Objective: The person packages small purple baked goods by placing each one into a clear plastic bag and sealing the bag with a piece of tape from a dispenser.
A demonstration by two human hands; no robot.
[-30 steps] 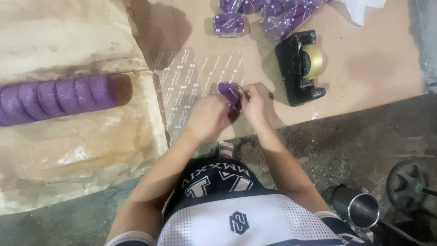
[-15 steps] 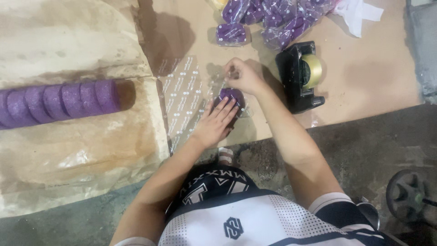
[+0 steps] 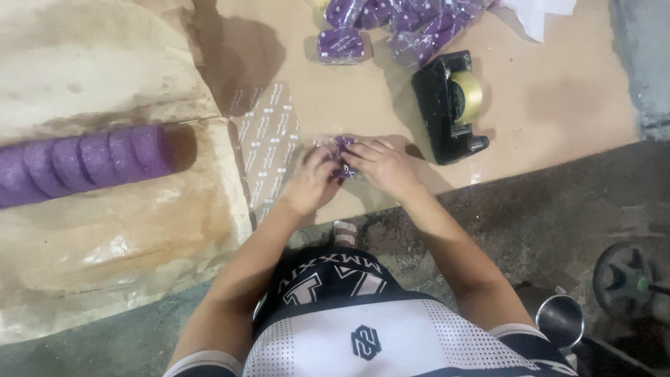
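Both hands close on one purple disc (image 3: 343,155) in a clear printed wrapper, on the brown paper (image 3: 558,105) at 9 o'clock of the black tape dispenser (image 3: 450,105). Left hand (image 3: 310,183) pinches the film; right hand (image 3: 380,164) folds it over. Best to keep the film taut and the folds flat. Fingers hide most of the disc; seam not visible. Purple sliced log (image 3: 77,164) cut off at 9 o'clock.

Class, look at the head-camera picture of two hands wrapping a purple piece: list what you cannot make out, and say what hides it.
- Purple piece: mostly covered by the left hand and right hand; its shape is unclear.
- Purple roll: cut off by the left edge.
- Pile of wrapped pieces: cut off by the top edge.
- Tape dispenser: the cutter is too small to see.
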